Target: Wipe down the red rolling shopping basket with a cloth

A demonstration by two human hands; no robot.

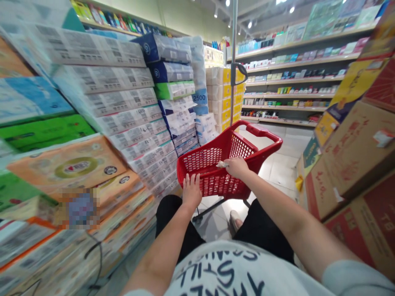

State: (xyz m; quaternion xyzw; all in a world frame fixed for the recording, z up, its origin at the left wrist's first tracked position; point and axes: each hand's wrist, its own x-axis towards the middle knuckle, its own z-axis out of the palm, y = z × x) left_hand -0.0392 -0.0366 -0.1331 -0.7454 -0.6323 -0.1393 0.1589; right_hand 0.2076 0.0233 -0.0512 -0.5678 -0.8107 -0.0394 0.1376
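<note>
A red plastic shopping basket on a wheeled frame (pixel 212 164) stands in the aisle just ahead of me. My left hand (pixel 191 190) rests on its near rim, fingers curled over the edge. My right hand (pixel 236 166) reaches over the basket's rim with fingers closed round a small whitish crumpled thing (pixel 221 164) that I cannot make out. The basket's inside looks bare where it shows. Its red handle (pixel 262 133) points away from me.
Stacked packs of tissue and paper rolls (pixel 123 123) wall the left side. Brown cardboard boxes (pixel 348 164) pile up on the right. A metal pole (pixel 233 61) rises behind the basket. Shelves of goods (pixel 293 82) close the far end. A tiled floor (pixel 284 164) runs ahead.
</note>
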